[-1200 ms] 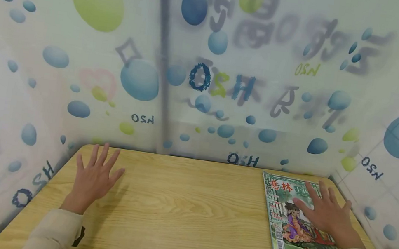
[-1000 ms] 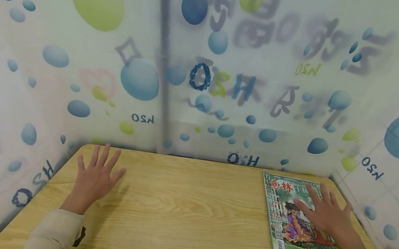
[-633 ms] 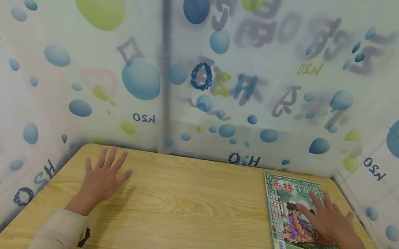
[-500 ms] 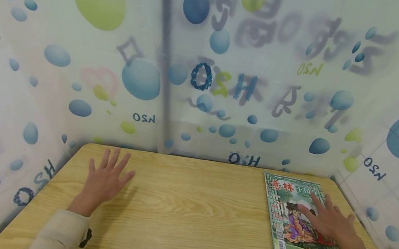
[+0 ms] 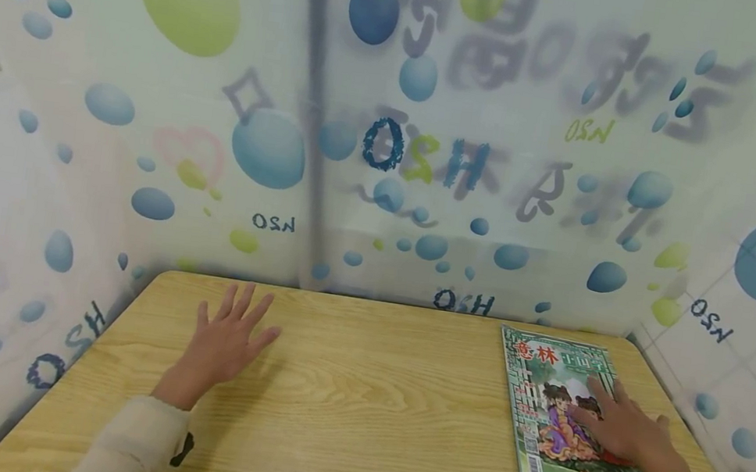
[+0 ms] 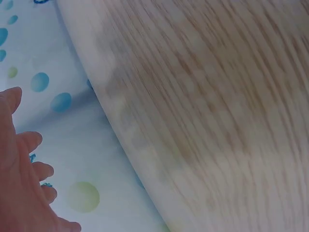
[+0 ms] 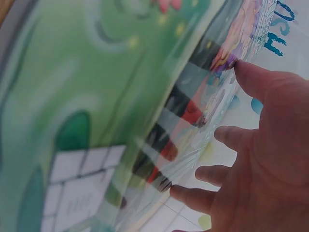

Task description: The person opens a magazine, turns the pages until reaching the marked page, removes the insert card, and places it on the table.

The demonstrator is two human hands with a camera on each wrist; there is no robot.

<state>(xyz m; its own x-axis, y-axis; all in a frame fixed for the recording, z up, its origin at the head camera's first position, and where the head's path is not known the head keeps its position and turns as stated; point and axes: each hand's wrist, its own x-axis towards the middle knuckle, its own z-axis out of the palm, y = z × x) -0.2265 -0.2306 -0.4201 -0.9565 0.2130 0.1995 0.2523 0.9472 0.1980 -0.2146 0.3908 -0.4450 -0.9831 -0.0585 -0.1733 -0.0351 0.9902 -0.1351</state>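
Note:
A magazine (image 5: pixel 554 439) with a green illustrated cover and red title characters lies flat at the right side of the wooden table. My right hand (image 5: pixel 630 434) is over its right part, fingers spread, hiding some of the cover picture. In the right wrist view the fingertips of this hand (image 7: pixel 270 140) are at the glossy cover, which mirrors them; whether all of them touch it I cannot tell. My left hand (image 5: pixel 223 347) is spread above the left part of the table, holding nothing. The left wrist view has that hand (image 6: pixel 19 179) at its left edge, over the tabletop's border.
The wooden table (image 5: pixel 355 422) has a pale grain and rounded far corners. Behind it and at both sides hang white curtains (image 5: pixel 375 259) printed with blue and green drops and mirrored lettering. Light beige sleeves (image 5: pixel 133 442) cover both forearms.
My left hand has moved to the right over the table. My right hand has slid slightly toward me, uncovering more of the magazine's upper right. The magazine has stayed in place on the table.

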